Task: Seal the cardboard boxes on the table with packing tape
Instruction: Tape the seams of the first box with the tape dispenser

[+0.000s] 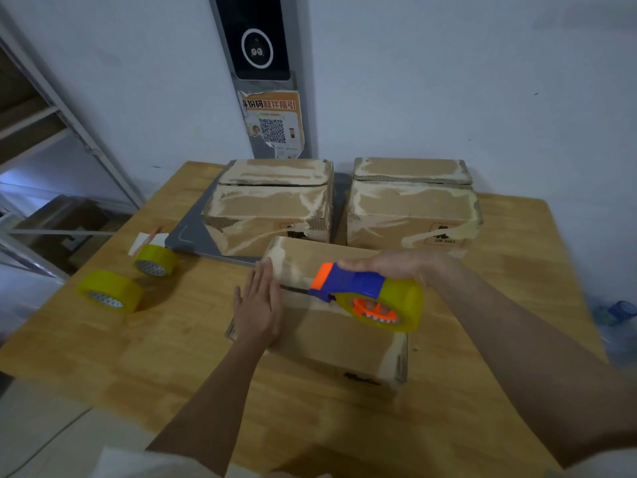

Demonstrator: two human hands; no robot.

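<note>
A cardboard box [344,343] lies in the middle of the wooden table [172,339], nearest to me. My left hand [258,305] rests flat with fingers together against the box's left edge. My right hand [389,265] grips a blue and orange tape dispenser [362,291] loaded with a yellow tape roll, held over the seam on the box's top. Two more cardboard boxes stand behind it: the left box [272,205] and the right box [413,208], both with worn, peeled surfaces.
Two spare yellow tape rolls lie on the table at the left, the nearer tape roll [110,291] and the farther tape roll [155,259]. A grey flat tray [193,236] sits under the left back box. A white wall rises behind; metal shelving [69,132] stands left.
</note>
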